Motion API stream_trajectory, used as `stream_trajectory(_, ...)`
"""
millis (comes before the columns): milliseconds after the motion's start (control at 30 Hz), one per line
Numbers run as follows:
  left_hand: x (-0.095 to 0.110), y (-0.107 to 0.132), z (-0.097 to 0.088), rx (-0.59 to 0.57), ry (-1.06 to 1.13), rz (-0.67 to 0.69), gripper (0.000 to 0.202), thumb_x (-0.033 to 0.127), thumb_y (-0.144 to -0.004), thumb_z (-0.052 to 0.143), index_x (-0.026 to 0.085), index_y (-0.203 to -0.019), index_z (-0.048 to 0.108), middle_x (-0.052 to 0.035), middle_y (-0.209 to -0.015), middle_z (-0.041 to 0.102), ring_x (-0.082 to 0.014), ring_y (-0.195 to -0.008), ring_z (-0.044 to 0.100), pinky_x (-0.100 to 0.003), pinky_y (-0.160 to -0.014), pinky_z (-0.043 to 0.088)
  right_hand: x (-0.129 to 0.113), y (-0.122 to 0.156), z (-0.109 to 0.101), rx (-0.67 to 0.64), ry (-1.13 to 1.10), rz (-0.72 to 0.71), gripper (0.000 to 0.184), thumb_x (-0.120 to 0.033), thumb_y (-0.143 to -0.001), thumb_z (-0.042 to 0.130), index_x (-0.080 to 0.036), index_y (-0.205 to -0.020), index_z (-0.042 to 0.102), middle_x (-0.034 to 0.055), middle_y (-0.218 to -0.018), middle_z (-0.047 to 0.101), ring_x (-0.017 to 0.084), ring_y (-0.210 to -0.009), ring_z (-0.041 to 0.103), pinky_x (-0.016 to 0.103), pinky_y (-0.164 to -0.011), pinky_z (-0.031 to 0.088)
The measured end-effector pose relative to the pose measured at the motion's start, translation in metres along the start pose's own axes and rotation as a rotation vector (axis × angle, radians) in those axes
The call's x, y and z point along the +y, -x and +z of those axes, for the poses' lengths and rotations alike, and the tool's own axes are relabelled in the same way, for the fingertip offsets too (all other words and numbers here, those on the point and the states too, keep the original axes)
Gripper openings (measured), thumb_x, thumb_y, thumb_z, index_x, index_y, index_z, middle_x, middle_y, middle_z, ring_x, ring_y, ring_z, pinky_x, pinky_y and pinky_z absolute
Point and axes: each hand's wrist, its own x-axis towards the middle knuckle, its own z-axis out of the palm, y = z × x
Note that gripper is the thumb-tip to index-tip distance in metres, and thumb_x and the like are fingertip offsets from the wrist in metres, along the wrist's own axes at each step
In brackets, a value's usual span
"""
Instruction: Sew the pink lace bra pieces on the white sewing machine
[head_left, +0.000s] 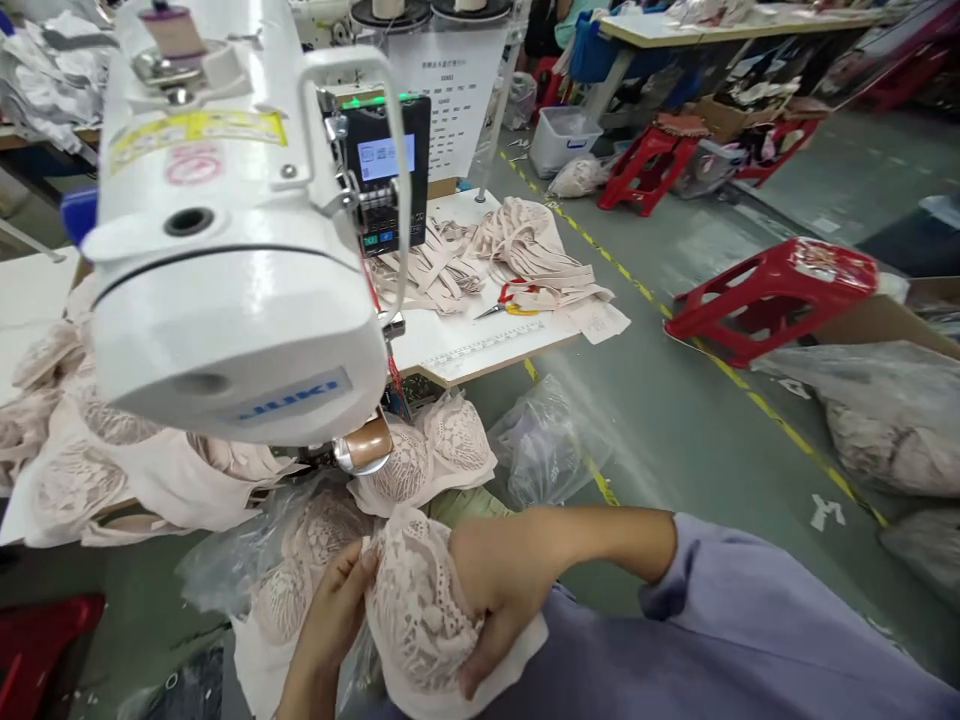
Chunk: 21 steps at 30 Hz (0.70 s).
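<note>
Both my hands hold a pale pink lace bra cup [416, 610] low in the view, close to my body. My right hand [499, 600] wraps round its right side, fingers curled under the fabric. My left hand [334, 610] pinches its left edge with thumb and fingers. More lace pieces [435, 450] lie just beyond, below the white sewing machine [225, 250] that fills the upper left.
Piles of pink lace garments [90, 460] lie on the table at left. Elastic straps [517, 250] and scissors [506, 305] sit on the table behind the machine. Clear plastic bags [547, 440] lie on the floor. A red stool [772, 295] lies tipped at right, with bagged garments [892, 420] beside it.
</note>
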Motion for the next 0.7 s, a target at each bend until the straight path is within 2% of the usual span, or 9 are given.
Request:
stream_trajectory(67,0.006,-0.006,0.009,0.005,-0.013,0.059,0.033,0.051,-0.087,0.063,0.017,-0.086,0.063,-0.0011,-0.077,0.059,-0.0141,-0.073,0.052,-0.023,-0.068,0.041,0.002,0.02,-0.012,-0.092,-0.042,0.1,0.039,-0.056,-0.091,0.059,-0.022,-0.078,0.073,-0.0037,-0.065,0.068,0.01,-0.065,0.059,0.02,-0.063,0.041)
stream_trajectory(167,0.024,-0.009,0.026,0.018,-0.364,0.187,0.04,0.049,-0.09,0.059,0.016,-0.068,0.053,0.0029,-0.064,0.043,-0.0098,-0.062,0.039,-0.021,-0.059,0.031,0.011,0.044,-0.023,-0.213,-0.032,0.302,0.052,-0.061,-0.088,0.061,-0.018,-0.059,0.064,-0.0039,-0.049,0.053,0.01,-0.047,0.043,0.024,-0.051,0.031)
stream_trajectory(233,0.039,-0.009,0.042,0.024,-0.609,0.307,0.044,0.046,-0.094,0.052,0.017,-0.063,0.045,0.0037,-0.06,0.036,-0.0091,-0.059,0.036,-0.022,-0.056,0.027,0.019,0.052,-0.026,-0.054,0.068,0.452,0.048,-0.064,-0.082,0.066,-0.017,-0.07,0.069,-0.0015,-0.059,0.06,0.012,-0.054,0.049,0.025,-0.056,0.035)
stream_trajectory(300,0.053,-0.008,0.062,0.0,-0.743,0.424,0.043,0.04,-0.097,0.046,0.017,-0.061,0.041,0.0039,-0.058,0.035,-0.0086,-0.056,0.035,-0.023,-0.055,0.025,0.029,0.051,-0.026,0.267,0.168,0.526,0.059,-0.067,-0.075,0.071,-0.017,-0.108,0.07,0.0088,-0.097,0.071,0.021,-0.086,0.061,0.029,-0.075,0.044)
stream_trajectory(367,0.066,-0.008,0.078,-0.038,-0.793,0.497,0.041,0.035,-0.098,0.043,0.017,-0.062,0.042,0.0041,-0.058,0.037,-0.0079,-0.055,0.036,-0.023,-0.055,0.025,0.038,0.044,-0.025,0.478,0.133,0.436,0.087,-0.067,-0.071,0.074,-0.018,-0.139,0.051,0.0167,-0.135,0.057,0.029,-0.119,0.053,0.037,-0.096,0.041)
stream_trajectory(400,0.072,-0.008,0.084,-0.035,-0.806,0.508,0.04,0.034,-0.098,0.043,0.017,-0.062,0.043,0.004,-0.058,0.038,-0.0077,-0.055,0.037,-0.023,-0.056,0.026,0.043,0.039,-0.025,0.492,0.056,0.357,0.09,-0.066,-0.072,0.074,-0.019,-0.143,0.047,0.0161,-0.139,0.054,0.028,-0.123,0.051,0.037,-0.099,0.04)
stream_trajectory(467,0.084,-0.007,0.088,0.013,-0.816,0.492,0.038,0.034,-0.097,0.045,0.017,-0.064,0.048,0.0035,-0.059,0.043,-0.0079,-0.056,0.04,-0.022,-0.056,0.028,0.051,0.029,-0.024,0.433,-0.111,0.25,0.069,-0.061,-0.078,0.071,-0.02,-0.132,0.058,0.0099,-0.12,0.066,0.023,-0.106,0.061,0.031,-0.088,0.045)
stream_trajectory(567,0.102,-0.006,0.081,0.103,-0.826,0.469,0.035,0.038,-0.095,0.049,0.016,-0.07,0.058,0.0023,-0.06,0.049,-0.0089,-0.057,0.044,-0.021,-0.055,0.031,0.056,0.018,-0.021,0.477,-0.223,0.305,0.038,-0.054,-0.089,0.063,-0.018,-0.098,0.071,0.0005,-0.078,0.068,0.013,-0.07,0.06,0.024,-0.064,0.04)
stream_trajectory(700,0.112,0.001,0.068,0.241,-0.793,0.47,0.042,0.048,-0.094,0.049,0.017,-0.068,0.06,0.0021,-0.057,0.048,-0.0103,-0.055,0.046,-0.02,-0.053,0.034,0.035,0.021,-0.011,0.749,-0.136,0.298,0.036,-0.054,-0.093,0.058,-0.021,-0.105,0.067,0.0063,-0.093,0.069,0.018,-0.081,0.062,0.027,-0.065,0.046)
